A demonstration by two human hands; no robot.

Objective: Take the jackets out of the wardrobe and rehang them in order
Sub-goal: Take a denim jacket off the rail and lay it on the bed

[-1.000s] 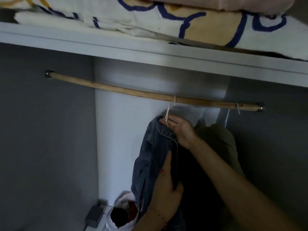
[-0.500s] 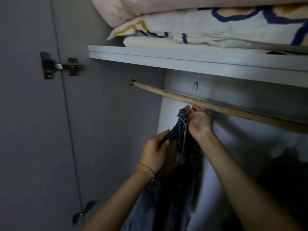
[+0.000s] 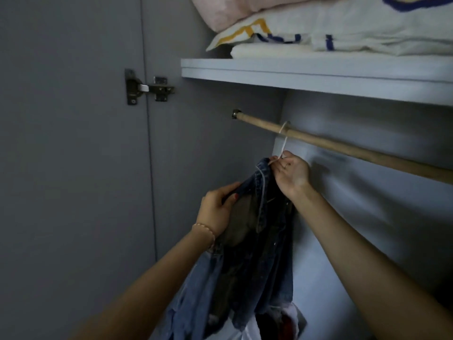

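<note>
A blue denim jacket (image 3: pixel 259 241) hangs on a thin white wire hanger (image 3: pixel 283 141), whose hook sits over the wooden rail (image 3: pixel 343 148) near the rail's left end. My right hand (image 3: pixel 290 171) pinches the hanger's neck just above the jacket collar. My left hand (image 3: pixel 218 212) grips the jacket's left shoulder, thumb on the front of the denim. The lower part of the jacket droops between my forearms.
A white shelf (image 3: pixel 318 77) above the rail carries folded bedding (image 3: pixel 343 28). The grey wardrobe side wall (image 3: pixel 208 143) and the open door with its metal hinge (image 3: pixel 147 88) stand to the left. A white bag (image 3: pixel 277 322) with dark and red contents lies on the wardrobe floor.
The jacket on its hanger has travelled left along the rail, from the right half to near the left end. The hook, raised above the rail half a second ago, now rests over it.
</note>
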